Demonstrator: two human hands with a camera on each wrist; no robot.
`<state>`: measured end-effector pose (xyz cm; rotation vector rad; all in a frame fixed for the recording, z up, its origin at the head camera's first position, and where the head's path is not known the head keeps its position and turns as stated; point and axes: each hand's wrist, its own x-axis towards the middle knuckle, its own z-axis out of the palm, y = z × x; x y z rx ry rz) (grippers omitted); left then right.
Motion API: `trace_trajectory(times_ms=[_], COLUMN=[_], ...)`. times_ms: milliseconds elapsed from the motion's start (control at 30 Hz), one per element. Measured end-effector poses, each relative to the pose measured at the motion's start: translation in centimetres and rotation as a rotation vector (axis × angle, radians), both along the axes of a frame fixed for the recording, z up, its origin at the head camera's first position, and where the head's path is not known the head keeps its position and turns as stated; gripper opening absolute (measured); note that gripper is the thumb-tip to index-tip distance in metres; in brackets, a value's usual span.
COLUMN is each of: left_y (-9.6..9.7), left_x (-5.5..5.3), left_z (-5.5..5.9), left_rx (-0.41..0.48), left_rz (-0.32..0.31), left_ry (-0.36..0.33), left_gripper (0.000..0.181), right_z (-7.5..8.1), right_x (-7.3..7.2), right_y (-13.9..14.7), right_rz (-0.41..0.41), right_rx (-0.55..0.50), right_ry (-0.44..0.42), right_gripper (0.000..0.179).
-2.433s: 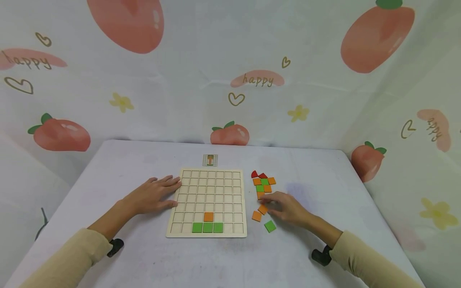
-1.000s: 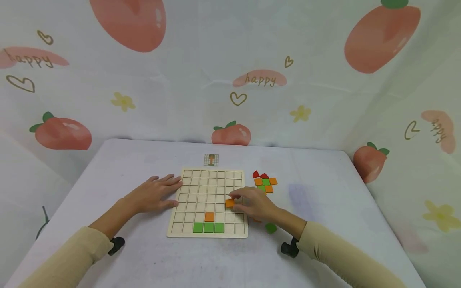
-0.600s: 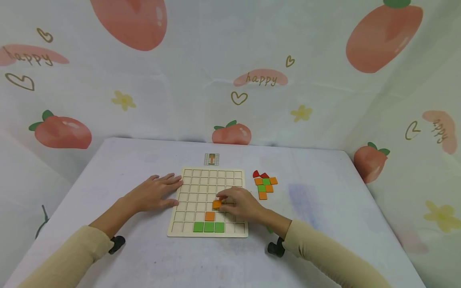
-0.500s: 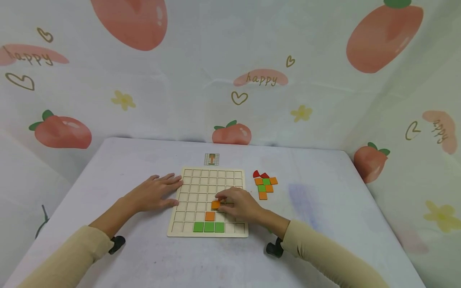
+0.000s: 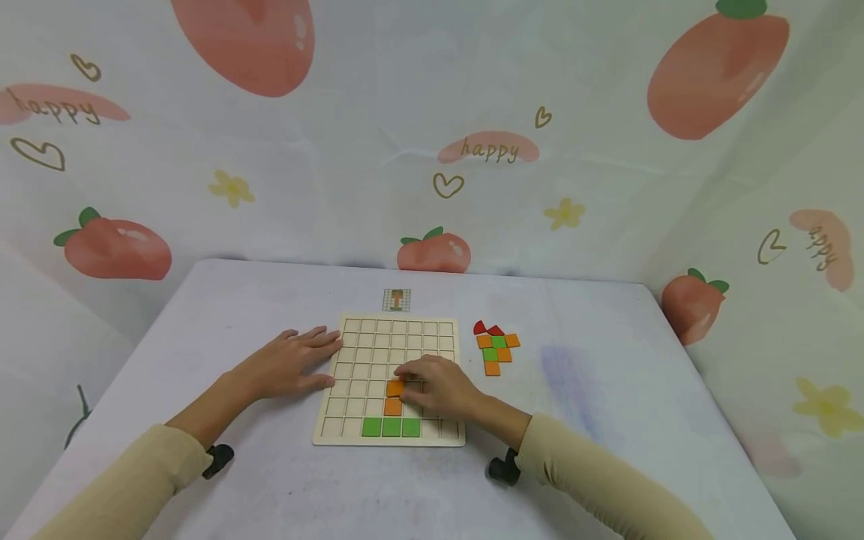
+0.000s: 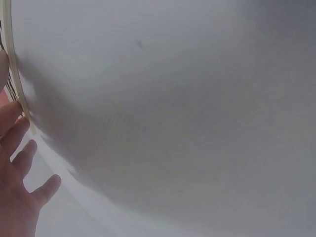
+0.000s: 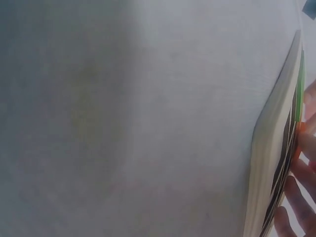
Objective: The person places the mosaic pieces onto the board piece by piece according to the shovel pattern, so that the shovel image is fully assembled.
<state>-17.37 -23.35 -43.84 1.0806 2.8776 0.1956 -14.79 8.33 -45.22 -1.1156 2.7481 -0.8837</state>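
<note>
A wooden grid board [image 5: 364, 356] lies flat on the table. Three green square tiles [image 5: 391, 427] fill cells in its nearest row, and an orange square tile [image 5: 393, 406] sits above the middle one. One cell farther up, my right hand [image 5: 442, 386] holds another orange tile [image 5: 394, 388] by its right side with thumb and fingers; whether it lies fully in the cell I cannot tell. My left hand [image 5: 290, 365] rests spread, fingertips and thumb at the board's left edge. In the left wrist view its fingers [image 6: 17, 131] touch the board's rim.
Right of the board lie loose orange tiles [image 5: 493, 368], green tiles [image 5: 498, 342] and two red pieces [image 5: 480, 328]. A small pattern card [image 5: 396, 300] lies beyond the board. My right forearm hides the table to the board's lower right.
My right hand took an orange tile from beside the board, carried it left over the grid and lowered it above the first orange tile. My left hand has stayed at the board's edge.
</note>
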Motion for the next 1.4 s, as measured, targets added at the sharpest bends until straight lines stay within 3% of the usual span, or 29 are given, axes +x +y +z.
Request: trace_trajectory(times_ms=[767,1067,1400], left_y=[-0.1,-0.1,0.0], left_x=[0.0,0.0,0.1], left_z=[-0.1,-0.2,-0.1], left_rx=[0.004,0.005,0.001], left_rz=[-0.004,-0.008,-0.001], left_ry=[0.002,0.005,-0.002], left_gripper=[0.070,0.069,0.070], right_z=[0.4,1.4,1.8], right_x=[-0.2,-0.5,0.8], right_y=[0.2,3.2,8.0], right_rz=[-0.002,0.026,-0.003], right_rx=[0.027,0.001,0.025], right_ry=[-0.044,-0.103,-0.103], right_gripper=[0.037,0.036,0.037])
